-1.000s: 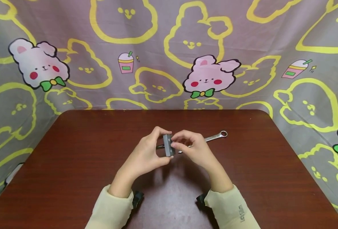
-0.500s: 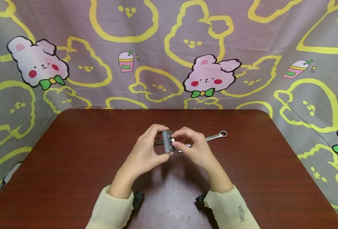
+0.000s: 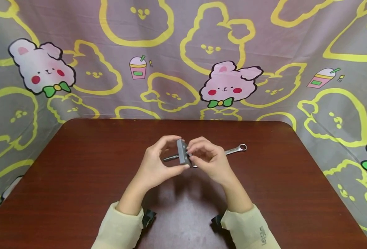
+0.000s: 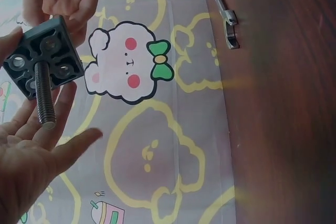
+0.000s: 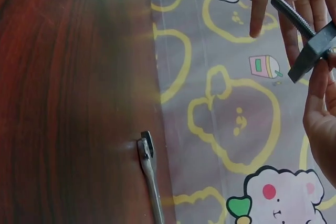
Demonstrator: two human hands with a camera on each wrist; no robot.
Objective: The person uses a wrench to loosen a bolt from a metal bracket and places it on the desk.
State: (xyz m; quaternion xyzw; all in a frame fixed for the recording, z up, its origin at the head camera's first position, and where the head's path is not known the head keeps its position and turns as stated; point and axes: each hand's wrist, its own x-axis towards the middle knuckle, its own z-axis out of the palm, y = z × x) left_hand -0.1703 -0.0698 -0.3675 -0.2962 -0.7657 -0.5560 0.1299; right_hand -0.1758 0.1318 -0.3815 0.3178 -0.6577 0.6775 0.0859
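A small grey square plate (image 3: 181,152) with corner holes is held up over the table, gripped at its edges between the fingers and thumb of my left hand (image 3: 155,162). Through its middle runs a threaded metal bolt (image 4: 45,95), whose long shank juts out on the left-hand side. My right hand (image 3: 213,159) pinches the bolt's other end with thumb and fingertips, close against the plate's right face; those fingers mostly hide that end. In the right wrist view, the shank (image 5: 293,17) points toward the left palm.
A combination wrench (image 3: 237,149) lies on the dark red-brown table (image 3: 93,166), behind my right hand, its ring end to the right. A patterned cloth (image 3: 168,52) hangs behind the table and along its sides.
The plate has tilted slightly, and more of the bolt's shank shows on its left. The right fingertips have shifted on the bolt's end. The wrench stays where it lay.
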